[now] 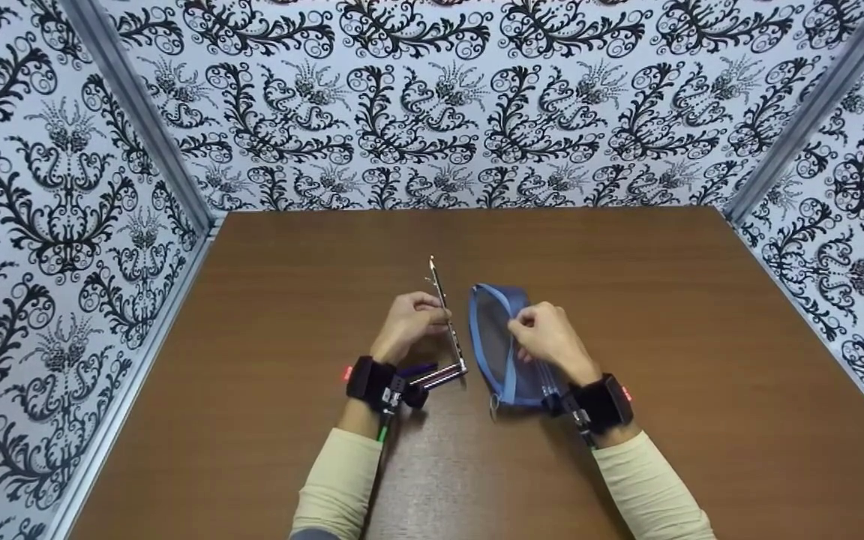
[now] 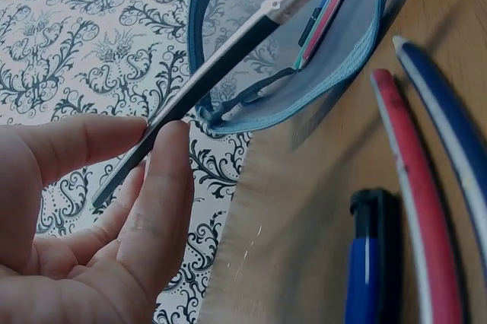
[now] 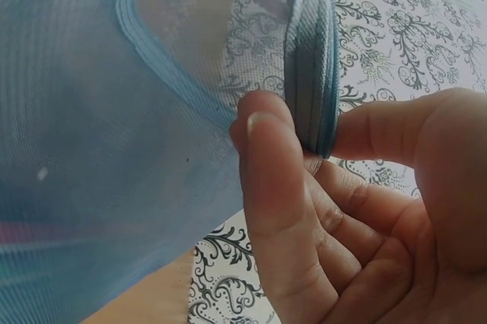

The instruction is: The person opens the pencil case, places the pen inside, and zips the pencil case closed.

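Observation:
Between thumb and fingertips, my left hand (image 1: 413,319) pinches a dark pencil (image 2: 221,65) with a metal ferrule and a pale eraser end. The left wrist view has the eraser end in front of the opening of a blue mesh zip pouch (image 1: 486,345). My right hand (image 1: 548,337) grips the pouch's zipper edge (image 3: 312,58) between thumb and fingers, and the mouth gapes wide. Through the mesh, a few slim coloured pencils (image 2: 331,16) show inside. Part of the pouch is hidden behind the right hand and wrist.
Beside the left wrist, on the brown wooden table (image 1: 312,262), lie a red pencil (image 2: 418,187), a dark blue pencil (image 2: 441,103) and a blue pen with a black end (image 2: 364,278). Patterned walls (image 1: 447,112) stand behind and at both sides.

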A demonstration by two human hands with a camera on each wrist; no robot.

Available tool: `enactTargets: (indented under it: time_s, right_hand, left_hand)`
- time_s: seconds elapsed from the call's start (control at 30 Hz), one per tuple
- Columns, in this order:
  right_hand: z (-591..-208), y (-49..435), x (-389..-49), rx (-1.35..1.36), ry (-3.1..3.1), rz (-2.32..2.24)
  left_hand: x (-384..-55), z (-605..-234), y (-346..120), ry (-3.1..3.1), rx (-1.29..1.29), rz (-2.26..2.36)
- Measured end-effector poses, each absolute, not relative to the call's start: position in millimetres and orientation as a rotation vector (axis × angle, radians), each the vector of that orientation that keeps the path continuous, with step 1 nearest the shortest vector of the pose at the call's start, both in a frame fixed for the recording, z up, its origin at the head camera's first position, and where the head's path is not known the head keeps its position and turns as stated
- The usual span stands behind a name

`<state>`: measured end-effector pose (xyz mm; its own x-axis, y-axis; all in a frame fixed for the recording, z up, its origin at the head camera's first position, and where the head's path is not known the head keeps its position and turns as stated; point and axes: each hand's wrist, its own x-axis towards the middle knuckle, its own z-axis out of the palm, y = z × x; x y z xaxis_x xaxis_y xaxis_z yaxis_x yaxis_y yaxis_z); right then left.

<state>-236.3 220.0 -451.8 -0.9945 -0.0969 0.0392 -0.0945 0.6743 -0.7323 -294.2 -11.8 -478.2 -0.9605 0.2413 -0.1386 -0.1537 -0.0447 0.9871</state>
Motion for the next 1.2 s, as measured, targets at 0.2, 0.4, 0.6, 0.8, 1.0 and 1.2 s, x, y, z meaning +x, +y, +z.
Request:
enactTargets:
  time_s: [0.2,0.4,0.6,0.8,1.0,1.2]
  right_hand:
    - [-451,220,-236,-0.149,2.870,-1.244]
    - [-451,220,-235,-0.136,2.865,-1.243]
    - [-451,220,-235,-0.134,2.861,-1.248]
    - [-451,220,-235,-0.173,2.898,-1.234]
    - [-451,219,-235,-0.165,2.905,-1.233]
    - [-451,219,-235,-0.144,2.886,-1.251]
  left_hand:
    - [-294,-479,-7,1.925,0.083,2.116]
    - [-293,-480,-3,1.915,0.080,2.128]
    - [-293,-481,-2,1.897,0.079,2.145]
    - [-293,-484,0,1.876,0.095,2.170]
    - [-293,-484,2,1.871,0.080,2.164]
    - [-291,-482,5,1.870,0.064,2.158]
